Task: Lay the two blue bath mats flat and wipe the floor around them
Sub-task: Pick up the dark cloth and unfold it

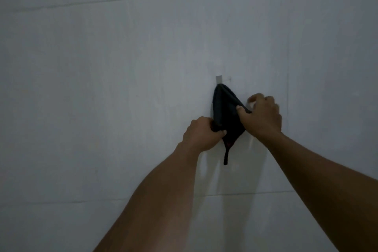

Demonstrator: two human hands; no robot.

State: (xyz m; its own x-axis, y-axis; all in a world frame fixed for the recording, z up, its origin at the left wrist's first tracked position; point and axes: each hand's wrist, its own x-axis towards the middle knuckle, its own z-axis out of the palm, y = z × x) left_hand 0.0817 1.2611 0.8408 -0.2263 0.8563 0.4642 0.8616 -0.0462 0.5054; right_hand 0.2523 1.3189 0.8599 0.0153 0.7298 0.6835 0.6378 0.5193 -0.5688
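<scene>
Hands work at a dark cloth (224, 114) that hangs on a small metal hook (218, 79) fixed to the pale tiled wall (102, 67). Left hand (201, 134), just below and left of the hook, has its fingers closed around the cloth's lower left edge. Right hand (260, 115), below and right of the hook, pinches the cloth's right edge between thumb and fingers. A thin strap dangles from the cloth's bottom corner. Neither blue bath mat nor floor is in view.
</scene>
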